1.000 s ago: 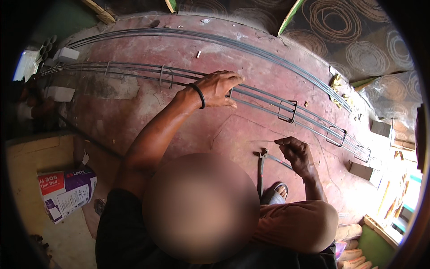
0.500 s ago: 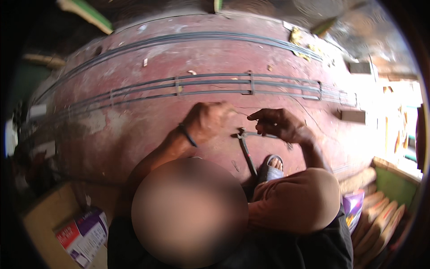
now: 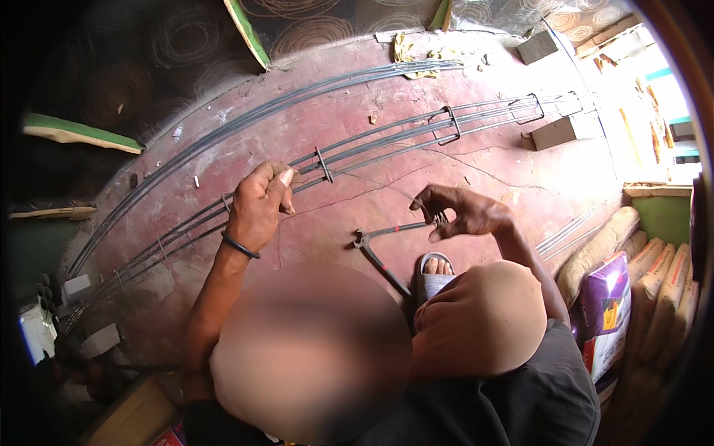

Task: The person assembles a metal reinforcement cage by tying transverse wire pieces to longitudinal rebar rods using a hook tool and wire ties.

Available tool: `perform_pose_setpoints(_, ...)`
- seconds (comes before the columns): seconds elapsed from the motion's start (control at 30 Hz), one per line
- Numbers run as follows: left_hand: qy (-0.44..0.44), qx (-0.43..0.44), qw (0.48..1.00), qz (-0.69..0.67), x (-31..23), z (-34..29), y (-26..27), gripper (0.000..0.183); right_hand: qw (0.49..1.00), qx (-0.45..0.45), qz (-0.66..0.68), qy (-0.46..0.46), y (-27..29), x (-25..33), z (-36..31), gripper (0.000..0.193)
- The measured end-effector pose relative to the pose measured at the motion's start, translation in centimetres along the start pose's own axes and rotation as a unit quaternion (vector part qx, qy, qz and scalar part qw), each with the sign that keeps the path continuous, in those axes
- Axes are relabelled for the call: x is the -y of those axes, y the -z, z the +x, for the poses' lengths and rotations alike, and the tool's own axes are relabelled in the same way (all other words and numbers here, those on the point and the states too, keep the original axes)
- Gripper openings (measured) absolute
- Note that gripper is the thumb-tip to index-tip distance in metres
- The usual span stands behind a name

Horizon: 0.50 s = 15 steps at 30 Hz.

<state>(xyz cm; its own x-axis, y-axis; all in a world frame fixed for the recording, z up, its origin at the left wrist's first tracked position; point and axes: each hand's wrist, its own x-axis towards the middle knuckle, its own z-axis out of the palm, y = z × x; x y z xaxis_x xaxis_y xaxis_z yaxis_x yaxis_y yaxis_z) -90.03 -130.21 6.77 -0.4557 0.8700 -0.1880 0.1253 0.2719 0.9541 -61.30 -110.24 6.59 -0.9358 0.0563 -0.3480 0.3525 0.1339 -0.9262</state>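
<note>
Right grip (image 3: pixel 470 211) near pincers (image 3: pixel 363 241); purple bag (image 3: pixel 604 293) appears lettered in white.

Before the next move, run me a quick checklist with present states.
1. Left hand touching the steel bars: cannot tell; it overlaps them in this view.
2. Right hand clear of the bars: ok, apart from them.
3. Nearest rectangular stirrup around the bars: ok.
4. Floor beside the sandalled foot free of tools: not ok, pincers lie close by.
5. Grey block bearing the bars' weight: cannot tell.
</note>
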Motion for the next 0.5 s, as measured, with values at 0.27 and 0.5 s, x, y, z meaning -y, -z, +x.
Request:
perform_pose_setpoints(0.27,-0.179,0.151,0.813,0.534,-5.2,0.3,-1.9,0.040,0.991,-0.068,-0.116,0.022,-2.3,-3.5,-0.3,0.063)
perform_pose_setpoints(0.5,-0.014,0.399,0.839,0.370,-5.1,0.8,-11.0,0.030,0.987,-0.040,-0.046,0.148,-2.0,-5.4,-0.7,0.073)
